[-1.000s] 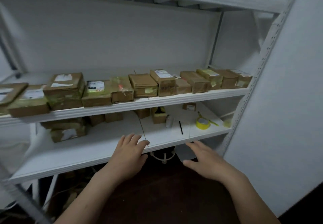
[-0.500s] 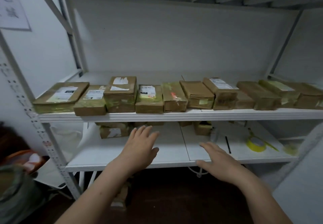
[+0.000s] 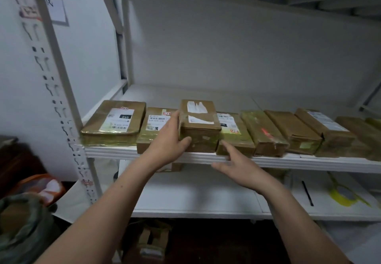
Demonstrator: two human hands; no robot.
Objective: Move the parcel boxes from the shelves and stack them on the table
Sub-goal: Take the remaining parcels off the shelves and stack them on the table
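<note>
Several brown taped parcel boxes stand in a row on the middle shelf (image 3: 309,161) of a white metal rack. The tallest box (image 3: 199,126), third from the left, carries torn white labels. My left hand (image 3: 169,144) holds its left side, fingers along the side and thumb on its front face. My right hand (image 3: 237,166) is just below and right of that box, fingers straight, fingertips at the shelf edge by the box's lower right corner. A flat labelled box (image 3: 114,123) and a second labelled box (image 3: 153,131) lie to its left.
The lower shelf (image 3: 195,197) holds a yellow tape roll (image 3: 343,196) and a black pen (image 3: 307,193) at the right. A perforated rack post (image 3: 61,107) stands at the left. Bags (image 3: 26,222) sit on the floor at the left, and a box (image 3: 151,241) under the rack.
The view has swung left and closer to the rack. Both hands rose from the lower shelf to the middle shelf; my left hand took hold of the tall box's left side.
</note>
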